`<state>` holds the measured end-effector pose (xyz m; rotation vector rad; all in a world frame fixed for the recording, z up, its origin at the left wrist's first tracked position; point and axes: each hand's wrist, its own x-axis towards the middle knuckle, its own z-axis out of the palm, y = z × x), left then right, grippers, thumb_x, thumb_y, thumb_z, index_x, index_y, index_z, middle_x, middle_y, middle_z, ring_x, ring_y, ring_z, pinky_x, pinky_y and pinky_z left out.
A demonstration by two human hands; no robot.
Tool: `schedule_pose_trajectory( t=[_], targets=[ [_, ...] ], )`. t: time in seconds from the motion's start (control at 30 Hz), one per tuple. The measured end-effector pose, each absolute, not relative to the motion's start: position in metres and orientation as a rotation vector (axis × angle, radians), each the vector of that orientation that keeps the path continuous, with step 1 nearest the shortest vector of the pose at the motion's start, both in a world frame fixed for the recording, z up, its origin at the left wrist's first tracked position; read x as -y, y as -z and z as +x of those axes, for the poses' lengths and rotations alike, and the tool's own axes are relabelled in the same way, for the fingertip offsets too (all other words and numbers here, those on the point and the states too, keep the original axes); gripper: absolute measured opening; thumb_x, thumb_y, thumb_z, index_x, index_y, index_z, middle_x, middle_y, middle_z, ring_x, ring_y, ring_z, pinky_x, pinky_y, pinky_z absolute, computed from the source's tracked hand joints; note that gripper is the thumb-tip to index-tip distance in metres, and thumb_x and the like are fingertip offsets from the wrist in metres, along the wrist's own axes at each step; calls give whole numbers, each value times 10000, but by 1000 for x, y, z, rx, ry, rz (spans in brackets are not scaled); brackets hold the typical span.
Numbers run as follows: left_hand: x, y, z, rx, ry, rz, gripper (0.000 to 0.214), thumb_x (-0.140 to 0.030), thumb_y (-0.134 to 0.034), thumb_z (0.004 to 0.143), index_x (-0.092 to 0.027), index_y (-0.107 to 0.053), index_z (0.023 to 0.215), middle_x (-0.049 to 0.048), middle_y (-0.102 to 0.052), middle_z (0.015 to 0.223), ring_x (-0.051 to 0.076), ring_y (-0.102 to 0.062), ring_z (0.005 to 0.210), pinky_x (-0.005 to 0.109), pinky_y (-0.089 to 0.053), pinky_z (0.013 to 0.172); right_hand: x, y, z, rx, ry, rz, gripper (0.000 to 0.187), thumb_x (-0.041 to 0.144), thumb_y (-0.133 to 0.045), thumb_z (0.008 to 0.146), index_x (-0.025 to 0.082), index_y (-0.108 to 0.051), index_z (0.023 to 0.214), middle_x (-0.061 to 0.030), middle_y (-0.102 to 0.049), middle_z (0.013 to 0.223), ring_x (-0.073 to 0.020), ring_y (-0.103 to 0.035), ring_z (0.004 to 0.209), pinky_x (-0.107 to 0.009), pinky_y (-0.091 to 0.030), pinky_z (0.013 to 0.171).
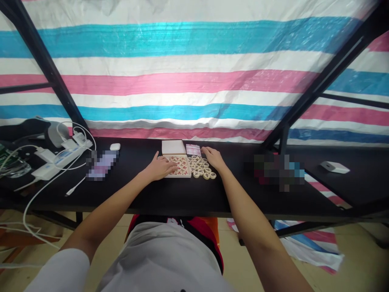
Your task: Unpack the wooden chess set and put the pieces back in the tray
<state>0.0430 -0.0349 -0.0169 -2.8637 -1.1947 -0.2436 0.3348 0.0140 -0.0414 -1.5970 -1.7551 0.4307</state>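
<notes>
A small white box (pixel 189 176) with its lid (pixel 173 147) raised at the back stands on the black desk. Rows of round Chinese chess pieces with red characters (pixel 184 167) fill it. My left hand (pixel 159 168) lies over the box's left side, fingers spread across the pieces and hiding some of them. Beside the box, several loose chess pieces with dark characters (pixel 201 172) lie in a cluster. Behind them is a folded sheet with pink lines (pixel 193 149). At its right edge rests my right hand (pixel 214 157), fingers loosely extended; whether they touch the sheet I cannot tell.
On the left lie a phone (pixel 103 165), a white earbud case (pixel 115 147), a cable and a power strip (pixel 62 162) with tangled cords. To the right are a blurred object (pixel 278 170) and a white charger (pixel 334 167). Black frame bars and a striped sheet (pixel 182 81) stand behind.
</notes>
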Motion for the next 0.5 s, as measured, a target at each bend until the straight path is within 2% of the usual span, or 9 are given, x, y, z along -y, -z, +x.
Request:
schedule_pose_trajectory(
  t=[0.3,0.5],
  targets=[
    [33,16,43,1255,271,-2899,416,-471,-290,951,-291,-602,1158,47,-651,1069,241,-512,1075,574,-58,1085,-14,41,334,1755,-440,-1597,416,460,-345,893,203,-666,837,-47,-700,924,-199,-600,871,-301,-404,832],
    [32,15,43,1215,294,-2798,425,-487,-305,946,-272,-644,1085,49,-639,994,226,-517,1051,531,-83,1101,-14,41,334,1760,-446,-1593,417,467,-340,896,205,-659,833,-49,-699,927,-201,-602,868,-300,-406,817]
  ],
)
